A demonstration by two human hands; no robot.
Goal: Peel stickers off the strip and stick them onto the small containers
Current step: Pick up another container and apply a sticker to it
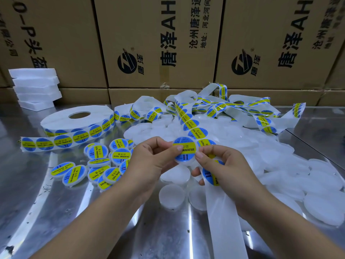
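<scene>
My left hand grips a small white round container between thumb and fingers. A blue and yellow round sticker lies on its top face. My right hand pinches the sticker's right edge with its thumb while its other fingers curl round the white sticker strip, which hangs down toward me and runs up to a tangled pile behind. Several labelled containers lie in a heap to the left. Plain white containers are spread to the right and under my hands.
A large sticker roll lies flat at the left on the shiny metal table, its tail trailing left. White foam pieces are stacked at the far left. Cardboard boxes wall off the back.
</scene>
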